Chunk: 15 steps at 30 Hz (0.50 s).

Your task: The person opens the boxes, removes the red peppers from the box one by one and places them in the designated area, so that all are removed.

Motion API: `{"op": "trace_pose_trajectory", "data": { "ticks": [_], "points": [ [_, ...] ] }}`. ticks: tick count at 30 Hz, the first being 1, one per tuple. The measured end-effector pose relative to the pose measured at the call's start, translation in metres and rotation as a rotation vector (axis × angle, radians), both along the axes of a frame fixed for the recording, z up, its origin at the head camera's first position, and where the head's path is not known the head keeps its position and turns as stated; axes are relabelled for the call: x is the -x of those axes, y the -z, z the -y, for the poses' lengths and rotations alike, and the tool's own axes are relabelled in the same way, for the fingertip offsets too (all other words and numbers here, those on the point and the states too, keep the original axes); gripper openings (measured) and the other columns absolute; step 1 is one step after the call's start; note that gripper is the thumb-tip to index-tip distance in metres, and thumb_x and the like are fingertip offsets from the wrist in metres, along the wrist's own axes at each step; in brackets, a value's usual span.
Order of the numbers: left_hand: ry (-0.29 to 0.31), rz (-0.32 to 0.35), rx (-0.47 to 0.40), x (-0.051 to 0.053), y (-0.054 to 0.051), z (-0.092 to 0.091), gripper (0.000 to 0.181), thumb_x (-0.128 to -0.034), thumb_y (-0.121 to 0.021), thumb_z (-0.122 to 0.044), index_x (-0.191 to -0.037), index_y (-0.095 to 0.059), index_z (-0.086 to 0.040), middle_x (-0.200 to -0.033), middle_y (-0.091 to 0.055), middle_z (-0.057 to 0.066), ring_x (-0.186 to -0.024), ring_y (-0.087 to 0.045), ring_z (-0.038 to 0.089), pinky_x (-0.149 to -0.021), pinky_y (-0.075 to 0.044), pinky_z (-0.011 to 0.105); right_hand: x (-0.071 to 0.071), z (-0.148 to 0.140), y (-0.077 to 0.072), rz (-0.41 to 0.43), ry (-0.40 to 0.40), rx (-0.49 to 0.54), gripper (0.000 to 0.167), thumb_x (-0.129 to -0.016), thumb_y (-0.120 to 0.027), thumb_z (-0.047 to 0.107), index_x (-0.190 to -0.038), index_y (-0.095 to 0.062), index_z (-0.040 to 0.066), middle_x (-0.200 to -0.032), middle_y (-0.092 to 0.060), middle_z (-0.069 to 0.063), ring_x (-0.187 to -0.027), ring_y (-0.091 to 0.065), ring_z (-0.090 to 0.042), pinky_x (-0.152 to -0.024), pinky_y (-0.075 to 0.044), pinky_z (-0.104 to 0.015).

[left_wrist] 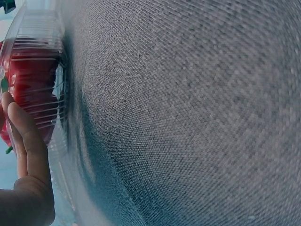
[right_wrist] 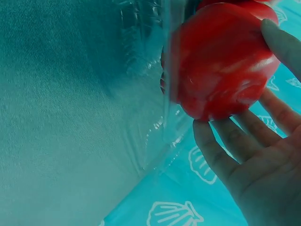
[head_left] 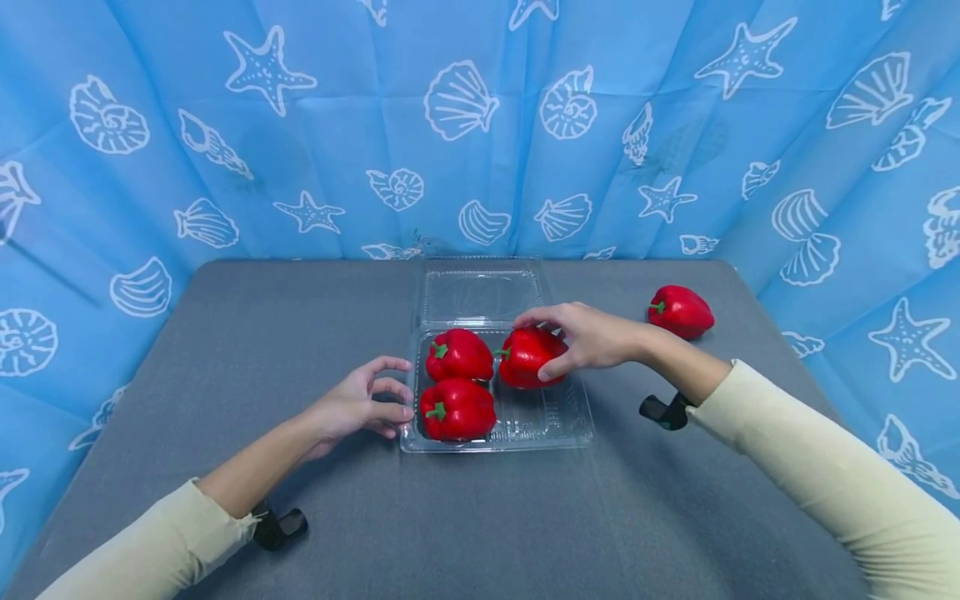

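Observation:
A clear plastic clamshell box (head_left: 525, 446) lies with its lid (head_left: 483, 296) folded back away from me. Two red bell peppers with green stems sit in its left half, the far one (head_left: 461, 354) and the near one (head_left: 459, 410). My right hand (head_left: 596, 337) holds a third red bell pepper (head_left: 522, 358) over the box's far right part, thumb on one side and fingers on the other; in the right wrist view this pepper (right_wrist: 223, 61) hides part of the box. Beside the box's left wall is my left hand (head_left: 354, 408), its fingers (left_wrist: 33, 136) extended along the clear side.
Another red bell pepper (head_left: 681, 312) lies on the grey cloth-covered table (head_left: 315, 317) at the far right. A blue curtain (head_left: 337, 108) with white shell and starfish prints hangs behind the table. Black wrist mounts (head_left: 281, 527) show under both forearms.

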<state>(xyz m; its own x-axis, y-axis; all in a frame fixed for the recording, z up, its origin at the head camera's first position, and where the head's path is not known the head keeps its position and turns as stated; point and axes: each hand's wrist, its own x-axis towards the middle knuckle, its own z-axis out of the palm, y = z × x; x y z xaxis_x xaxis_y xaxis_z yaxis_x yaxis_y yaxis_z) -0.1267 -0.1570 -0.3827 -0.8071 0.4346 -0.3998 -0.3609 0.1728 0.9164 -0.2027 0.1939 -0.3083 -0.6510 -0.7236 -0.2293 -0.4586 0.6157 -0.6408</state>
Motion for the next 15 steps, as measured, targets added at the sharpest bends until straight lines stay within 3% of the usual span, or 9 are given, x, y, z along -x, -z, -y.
{"op": "trace_pose_trajectory", "data": {
  "ticks": [7,15],
  "points": [
    [-0.006,0.004,0.007,-0.001,0.000,0.000,0.063,-0.0901,-0.071,-0.008,-0.142,-0.035,-0.008,-0.119,-0.061,0.016,-0.086,-0.069,0.023,-0.075,-0.058,0.035,-0.001,-0.006,-0.014,0.005,0.031,-0.006,0.076,-0.073,-0.087,0.017,-0.141,-0.052,0.010,-0.129,-0.058,-0.007,-0.116,-0.056,-0.027,-0.088,-0.056,-0.041],
    [-0.002,0.000,0.002,-0.002,-0.002,-0.001,0.063,-0.0901,-0.070,-0.008,-0.142,-0.035,-0.008,-0.119,-0.061,0.016,-0.086,-0.069,0.023,-0.075,-0.058,0.034,0.001,-0.018,-0.023,-0.047,0.062,-0.027,0.079,-0.070,-0.089,0.014,-0.141,-0.053,0.011,-0.130,-0.057,-0.006,-0.117,-0.055,-0.027,-0.084,-0.057,-0.039]
  ]
}}
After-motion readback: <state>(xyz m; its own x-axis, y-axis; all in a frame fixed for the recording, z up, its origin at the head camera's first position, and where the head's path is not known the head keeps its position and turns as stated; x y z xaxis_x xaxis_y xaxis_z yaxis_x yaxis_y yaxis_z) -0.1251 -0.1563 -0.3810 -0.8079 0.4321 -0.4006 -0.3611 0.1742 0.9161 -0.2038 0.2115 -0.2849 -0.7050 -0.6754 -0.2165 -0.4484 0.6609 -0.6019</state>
